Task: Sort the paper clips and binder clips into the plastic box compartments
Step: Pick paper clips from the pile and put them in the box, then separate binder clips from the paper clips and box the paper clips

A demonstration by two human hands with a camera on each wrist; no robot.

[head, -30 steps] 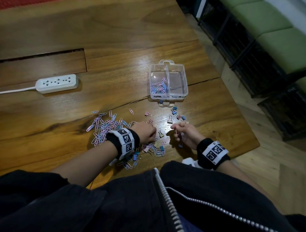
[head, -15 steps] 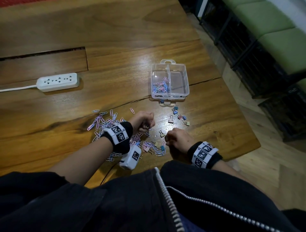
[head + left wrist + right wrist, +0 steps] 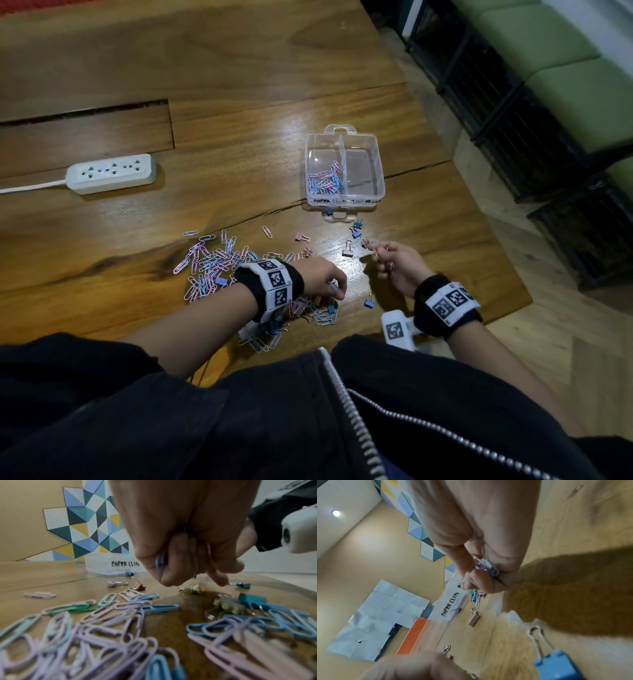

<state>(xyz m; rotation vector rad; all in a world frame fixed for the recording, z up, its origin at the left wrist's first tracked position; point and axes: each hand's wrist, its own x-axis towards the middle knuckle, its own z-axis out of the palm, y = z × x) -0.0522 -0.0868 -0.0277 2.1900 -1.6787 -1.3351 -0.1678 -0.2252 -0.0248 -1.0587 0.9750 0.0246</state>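
Observation:
A clear plastic box (image 3: 379, 178) with two compartments stands on the wooden table; several paper clips (image 3: 325, 181) lie in its left compartment, labelled "PAPER CLIPS" (image 3: 124, 563). A heap of pastel paper clips (image 3: 209, 263) spreads to the left of my hands. Loose binder clips (image 3: 357, 224) lie in front of the box. My left hand (image 3: 334, 286) is curled over the heap and grips blue paper clips (image 3: 160, 561). My right hand (image 3: 385, 255) hovers near the binder clips and holds small binder clips (image 3: 485, 565) in its curled fingers.
A white power strip (image 3: 111, 173) with its cord lies at the back left. A blue binder clip (image 3: 369, 302) sits between my hands. The table edge (image 3: 496, 308) runs close on the right, with black crates and green cushions beyond.
My right hand has moved forward and right toward the binder clips near the box. My left hand has drawn back toward me over the near clips.

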